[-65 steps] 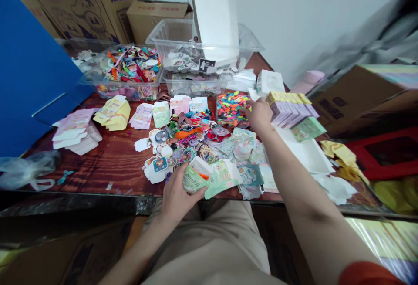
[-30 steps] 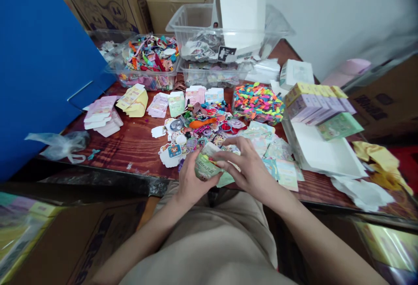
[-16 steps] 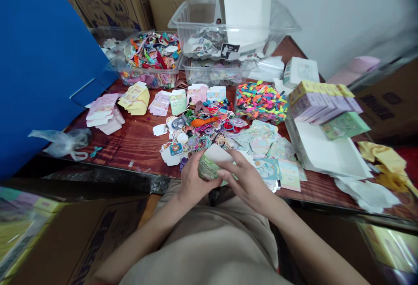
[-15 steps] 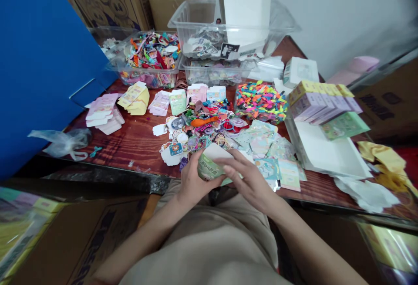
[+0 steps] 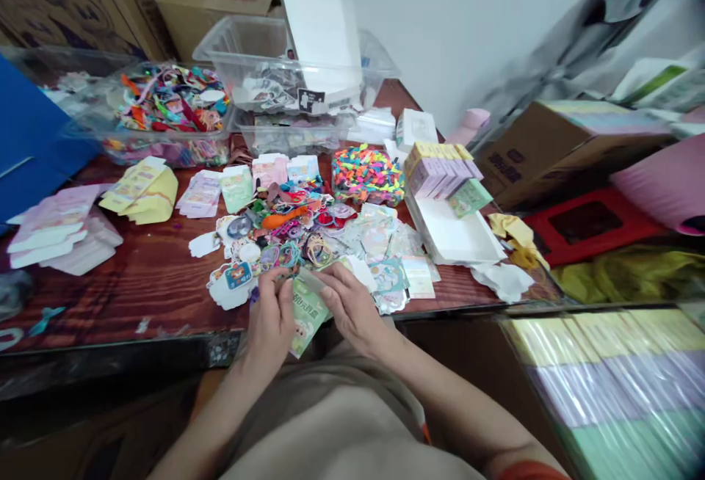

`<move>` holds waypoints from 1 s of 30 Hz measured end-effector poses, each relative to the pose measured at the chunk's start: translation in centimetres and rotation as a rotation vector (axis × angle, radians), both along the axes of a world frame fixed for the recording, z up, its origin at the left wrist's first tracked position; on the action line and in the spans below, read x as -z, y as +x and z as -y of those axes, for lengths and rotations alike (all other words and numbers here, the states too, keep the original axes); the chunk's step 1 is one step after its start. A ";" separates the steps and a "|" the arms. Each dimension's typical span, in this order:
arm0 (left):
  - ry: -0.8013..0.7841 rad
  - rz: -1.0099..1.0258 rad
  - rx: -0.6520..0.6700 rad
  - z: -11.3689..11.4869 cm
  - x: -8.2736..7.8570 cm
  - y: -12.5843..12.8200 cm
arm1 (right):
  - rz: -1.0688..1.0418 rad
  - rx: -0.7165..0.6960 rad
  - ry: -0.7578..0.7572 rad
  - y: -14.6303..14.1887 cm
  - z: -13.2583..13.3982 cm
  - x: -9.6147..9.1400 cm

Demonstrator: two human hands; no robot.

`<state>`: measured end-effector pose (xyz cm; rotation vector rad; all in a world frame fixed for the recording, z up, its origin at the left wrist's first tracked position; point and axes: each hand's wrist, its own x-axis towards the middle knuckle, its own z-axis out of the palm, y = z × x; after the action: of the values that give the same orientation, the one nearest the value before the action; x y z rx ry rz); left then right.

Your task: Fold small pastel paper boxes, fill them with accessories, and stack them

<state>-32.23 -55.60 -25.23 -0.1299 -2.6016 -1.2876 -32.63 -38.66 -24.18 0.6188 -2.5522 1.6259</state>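
Observation:
Between my two hands, just off the table's front edge, is a small green printed cardboard box (image 5: 308, 315), its front facing me. My left hand (image 5: 269, 315) grips its left side, thumb near the top edge. The fingers of my right hand (image 5: 352, 307) are closed on the upper right of the box, at its top flap. What is inside the box cannot be seen. Right behind my hands lies a heap of hair ties and small trinkets (image 5: 286, 227), with printed die-cut cards (image 5: 234, 282) at its left and clear printed packets (image 5: 380, 234) at its right.
Flat pink boxes (image 5: 60, 223) and yellow boxes (image 5: 140, 190) lie at left. Clear bins of trinkets (image 5: 165, 109) stand behind. A tub of colourful clips (image 5: 368, 175) and a white tray (image 5: 463, 238) with filled boxes (image 5: 440, 172) are at right. Wrapped boxes (image 5: 617, 362) stand lower right.
The view has swung to the right. The green box has turned more upright, with its printed front now showing, and my right fingers have closed on its top.

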 end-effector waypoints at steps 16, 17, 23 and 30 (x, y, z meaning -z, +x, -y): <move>-0.085 0.068 0.050 -1.2 -0.6 0.6 | 0.258 -0.008 -0.239 -0.6 -1.6 0.0; -0.062 0.077 0.047 -1.2 -0.8 0.6 | 0.256 -0.040 -0.228 -0.7 -1.7 -0.2; -0.069 0.020 0.064 -1.4 -1.2 0.7 | 0.413 -0.021 -0.281 0.1 -1.9 0.5; -0.012 0.087 0.079 -2.2 -1.2 0.4 | 0.457 -0.036 -0.258 0.1 -3.1 0.7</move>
<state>-31.85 -53.41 -23.98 -0.1841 -2.7023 -1.3325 -32.52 -35.60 -24.88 0.2983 -2.5420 2.2866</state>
